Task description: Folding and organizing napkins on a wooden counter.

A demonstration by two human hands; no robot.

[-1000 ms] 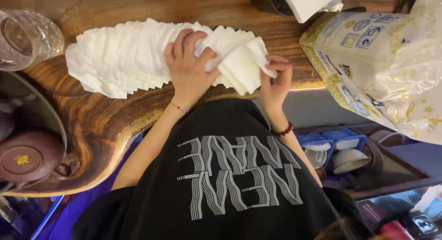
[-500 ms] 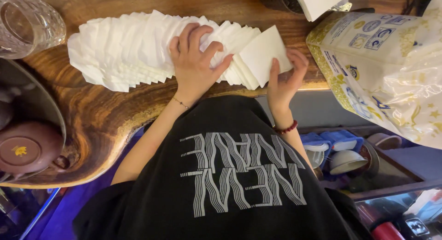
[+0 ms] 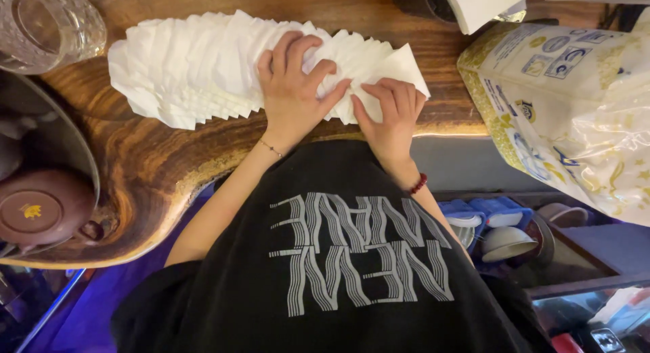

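left hand pressed flat on the fanned row of white paper napkins, fingers spread wide, thin bracelet at the wrist. right hand right beside it, fingers laid loosely over the last napkin at the right end of the row, not pinching it as far as can be seen, thumb nearly touching the left thumb. red bead bracelet on that wrist. napkins overlapping like shingles, running along the wooden counter near its curved front edge. further out: cut glass tumbler at the top left corner, apart from the napkins. dark round pot with a brown lid at the left edge. big crinkly plastic package, white and yellow, off to the right, just past the napkin row. below the counter, stacked bowls and blue items on a lower shelf. black printed shirt filling the foreground.
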